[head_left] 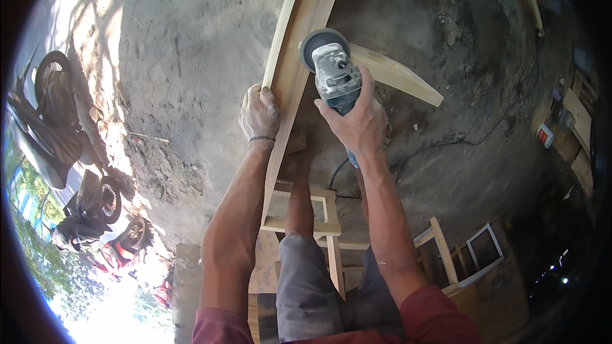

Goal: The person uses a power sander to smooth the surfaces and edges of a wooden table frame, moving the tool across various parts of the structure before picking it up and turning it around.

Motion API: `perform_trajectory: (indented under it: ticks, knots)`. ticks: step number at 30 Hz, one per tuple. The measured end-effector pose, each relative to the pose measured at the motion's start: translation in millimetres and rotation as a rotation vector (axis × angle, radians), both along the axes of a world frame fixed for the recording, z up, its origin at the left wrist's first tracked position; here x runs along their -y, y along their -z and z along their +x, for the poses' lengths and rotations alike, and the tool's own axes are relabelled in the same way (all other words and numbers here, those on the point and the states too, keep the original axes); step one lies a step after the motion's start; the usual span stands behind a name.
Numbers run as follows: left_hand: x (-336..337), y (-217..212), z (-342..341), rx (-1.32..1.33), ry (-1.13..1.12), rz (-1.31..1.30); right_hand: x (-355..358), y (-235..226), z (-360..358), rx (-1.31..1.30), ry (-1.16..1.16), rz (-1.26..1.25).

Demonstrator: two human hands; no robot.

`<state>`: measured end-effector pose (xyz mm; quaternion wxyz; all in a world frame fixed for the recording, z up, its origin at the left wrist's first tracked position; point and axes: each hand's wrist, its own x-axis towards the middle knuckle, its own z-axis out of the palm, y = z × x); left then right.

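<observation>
A long pale wooden board [299, 51] with a raised edge runs from the top of the view down toward my legs. My left hand [260, 112], dusty, is closed around its left edge. In my right hand [358, 118] is a dusty grey and blue angle grinder [336, 76], gripped round its body. Its round dark disc [316, 44] lies over the board's right side; whether it touches the wood I cannot tell. A shorter wooden piece [401, 75] juts out to the right from beside the disc.
A black cord [440, 145] trails over the dirt floor at right. Wooden frames [331, 216] stand by my legs, with more frames [446, 255] at lower right. Motorcycles [60, 114] are parked at far left. Boards and a small white-red container [544, 136] lie at far right.
</observation>
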<state>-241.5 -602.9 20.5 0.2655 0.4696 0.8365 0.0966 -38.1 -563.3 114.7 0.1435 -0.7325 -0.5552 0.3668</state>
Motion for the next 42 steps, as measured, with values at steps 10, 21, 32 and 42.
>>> perform_trajectory:
  ticks: [10,21,32,42]
  knots:
    - [-3,2,1,-0.054,0.015,0.049,34,-1,137,0.017,0.269,-0.192]
    - [-9,-7,-1,-0.016,-0.019,-0.003,-6,-63,349,-0.378,0.57,-0.212]
    - [-9,-11,0,0.043,-0.063,-0.038,-235,-146,302,-0.419,-0.088,-0.306]
    - [-15,-65,74,-0.025,-0.371,0.39,-257,-86,127,0.14,-1.169,-0.132]
